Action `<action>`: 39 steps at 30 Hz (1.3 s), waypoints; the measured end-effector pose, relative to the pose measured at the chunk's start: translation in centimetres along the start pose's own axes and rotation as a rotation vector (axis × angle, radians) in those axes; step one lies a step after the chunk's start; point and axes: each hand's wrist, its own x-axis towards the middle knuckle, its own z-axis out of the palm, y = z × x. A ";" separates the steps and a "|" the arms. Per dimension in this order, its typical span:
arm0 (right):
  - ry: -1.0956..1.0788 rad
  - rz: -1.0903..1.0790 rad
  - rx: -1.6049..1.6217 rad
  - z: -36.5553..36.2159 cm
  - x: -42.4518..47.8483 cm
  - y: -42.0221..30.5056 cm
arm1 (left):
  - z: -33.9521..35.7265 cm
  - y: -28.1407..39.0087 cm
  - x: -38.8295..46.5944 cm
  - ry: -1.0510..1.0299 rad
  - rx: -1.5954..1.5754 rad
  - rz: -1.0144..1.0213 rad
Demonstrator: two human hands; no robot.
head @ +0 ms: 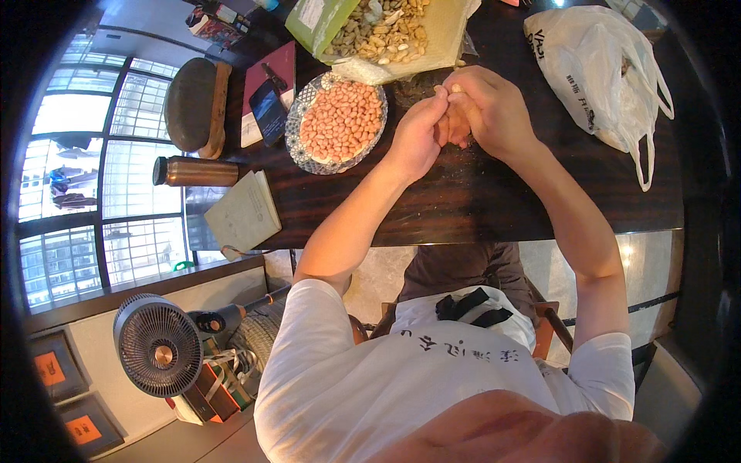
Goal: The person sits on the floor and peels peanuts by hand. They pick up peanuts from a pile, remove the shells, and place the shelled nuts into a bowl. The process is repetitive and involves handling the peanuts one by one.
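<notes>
My left hand (418,138) and my right hand (492,110) meet above the dark wooden table, fingertips together. Between them they pinch a small pale piece that looks like a peanut in its shell (457,88); the fingers cover most of it. To the left of my hands, a patterned plate (298,149) holds a heap of shelled pink peanuts (341,121). Beyond my hands lies an opened green and yellowish bag (448,43) with unshelled peanuts and shells (379,29) in it. Dark crumbs are scattered on the table around my hands.
A white plastic bag (590,75) lies at the right. On the left are a phone (267,110) on a maroon notebook (285,58), a copper-coloured bottle (197,172), a pale booklet (246,214) and a dark stone-like object on wood (191,104). A fan (159,347) stands below left.
</notes>
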 end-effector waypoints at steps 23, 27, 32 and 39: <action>-0.036 -0.068 -0.034 -0.6 0.6 -1.3 | -0.2 0.5 0.0 0.000 -0.284 -0.052; 0.007 -0.113 -0.043 -0.3 0.2 -1.0 | -0.6 -0.3 0.0 -0.020 -0.037 0.012; 0.047 -0.177 -0.101 -0.6 0.2 -0.6 | 0.0 -0.8 -0.6 -0.050 0.034 0.016; 0.105 -0.205 -0.083 -0.5 -0.2 0.6 | 1.0 -0.6 -0.7 -0.056 0.121 0.086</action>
